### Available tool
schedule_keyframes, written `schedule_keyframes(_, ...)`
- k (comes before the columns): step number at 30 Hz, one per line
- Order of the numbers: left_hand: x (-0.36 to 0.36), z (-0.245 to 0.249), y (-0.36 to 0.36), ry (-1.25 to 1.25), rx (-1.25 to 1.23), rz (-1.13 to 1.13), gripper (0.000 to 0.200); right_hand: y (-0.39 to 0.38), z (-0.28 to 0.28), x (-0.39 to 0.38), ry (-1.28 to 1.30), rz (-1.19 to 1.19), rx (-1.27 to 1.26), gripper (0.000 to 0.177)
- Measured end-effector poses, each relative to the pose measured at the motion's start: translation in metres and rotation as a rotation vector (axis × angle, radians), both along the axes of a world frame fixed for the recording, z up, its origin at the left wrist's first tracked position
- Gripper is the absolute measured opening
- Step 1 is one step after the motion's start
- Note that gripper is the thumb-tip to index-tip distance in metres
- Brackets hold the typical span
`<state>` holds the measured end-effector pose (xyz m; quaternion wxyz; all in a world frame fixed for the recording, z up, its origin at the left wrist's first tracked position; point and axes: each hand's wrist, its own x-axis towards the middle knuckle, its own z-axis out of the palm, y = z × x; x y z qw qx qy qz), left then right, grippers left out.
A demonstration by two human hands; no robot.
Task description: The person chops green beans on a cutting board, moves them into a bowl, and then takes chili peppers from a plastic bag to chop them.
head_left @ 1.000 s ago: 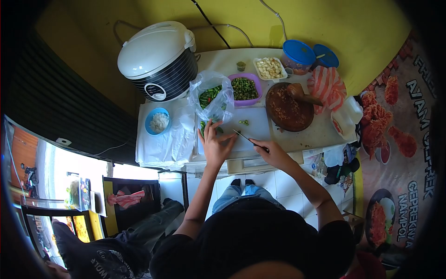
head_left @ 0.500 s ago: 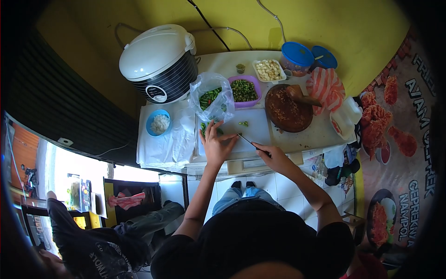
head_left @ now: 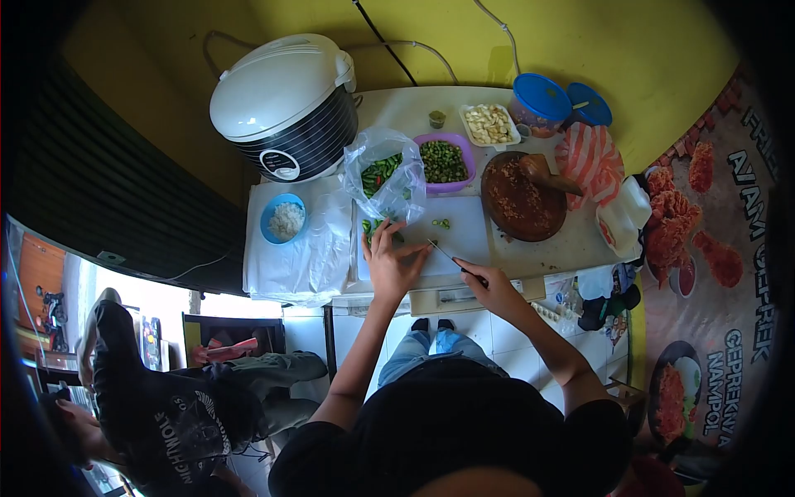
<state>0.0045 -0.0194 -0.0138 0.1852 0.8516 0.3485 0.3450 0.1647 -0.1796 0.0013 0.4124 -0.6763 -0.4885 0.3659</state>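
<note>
R hand (head_left: 490,289) grips 1 knife (head_left: 454,259), long axis diagonal, tip fwd-left twd L hand (head_left: 392,267); can't tell if L's pinching anything.

At the centre, the knife (head_left: 447,254) has a smooth metal blade; the cutting board (head_left: 472,232) looks like matt plastic. Just above, the bag (head_left: 411,199) is thin, crinkled clear plastic, the tub (head_left: 471,166) smooth plastic. At upper left, the rice cooker (head_left: 277,83) has a glossy lid. Right of centre, the pestle (head_left: 546,174) looks wooden, the mortar (head_left: 495,224) rough.
</note>
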Motion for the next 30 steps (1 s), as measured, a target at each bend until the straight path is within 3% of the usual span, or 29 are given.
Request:
schedule_keyframes(9,-0.001,0.001,-0.004,0.033,0.03,0.04,0.011,0.021,0.003,0.0,-0.108,0.015,0.032,0.038)
schedule_keyframes(15,-0.001,-0.001,-0.004,0.041,0.056,0.079,0.012,0.002,0.016,0.002,-0.077,-0.007,-0.092,0.039)
schedule_keyframes(20,0.0,-0.005,-0.002,0.043,0.059,0.092,0.012,-0.009,-0.017,0.012,-0.054,0.005,0.045,0.04)
schedule_keyframes(30,-0.002,-0.004,-0.002,0.038,0.068,0.072,0.014,0.005,0.004,0.008,-0.021,0.009,0.036,0.04)
